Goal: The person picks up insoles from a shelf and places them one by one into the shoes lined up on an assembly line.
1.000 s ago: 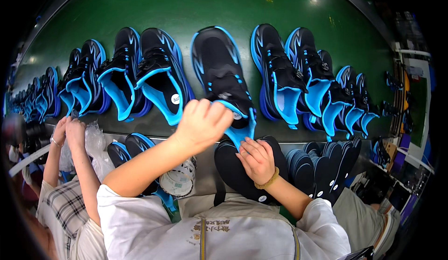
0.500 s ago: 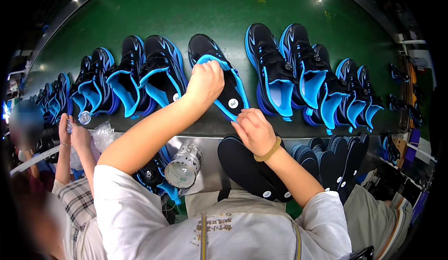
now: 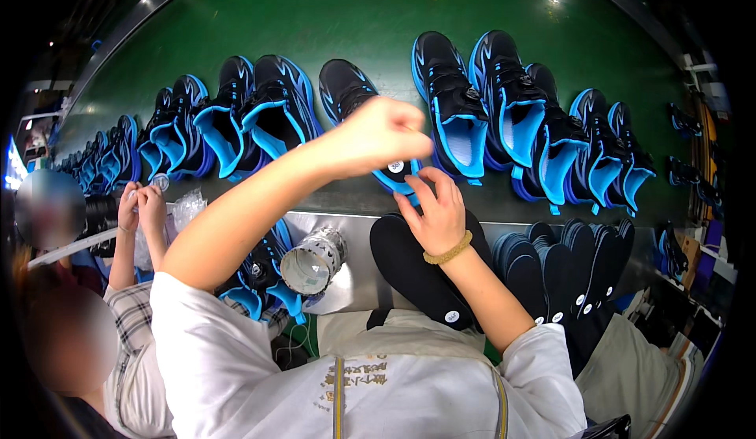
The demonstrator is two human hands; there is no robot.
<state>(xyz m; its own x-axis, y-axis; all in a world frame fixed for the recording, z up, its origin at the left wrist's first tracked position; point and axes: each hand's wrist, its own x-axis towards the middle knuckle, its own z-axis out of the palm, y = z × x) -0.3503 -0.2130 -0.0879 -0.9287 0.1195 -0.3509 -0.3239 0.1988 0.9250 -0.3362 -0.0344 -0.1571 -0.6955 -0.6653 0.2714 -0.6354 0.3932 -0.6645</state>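
Note:
A black and blue sneaker (image 3: 344, 86) lies on the green table in front of me, its toe pointing away. Inside its heel shows a dark insole with a round white sticker (image 3: 395, 166). My left hand (image 3: 386, 136) is curled into a fist over the shoe's opening, hiding the tongue and lacing. What that fist may contain is out of sight. At the heel, my right hand (image 3: 437, 212) pinches the blue rim between thumb and fingers.
More sneakers stand in a row on the green table (image 3: 362, 14), left (image 3: 283, 92) and right (image 3: 441, 77). Black insoles (image 3: 409, 262) lie stacked along the near edge. A clear patterned cup (image 3: 313, 262) stands beside more shoes. Another person's hands (image 3: 142, 209) are at left.
My left hand has pulled out of the shoe's opening and moved right, toward the heel. My right hand stays at the heel. The rows of shoes at the left sit further right in view.

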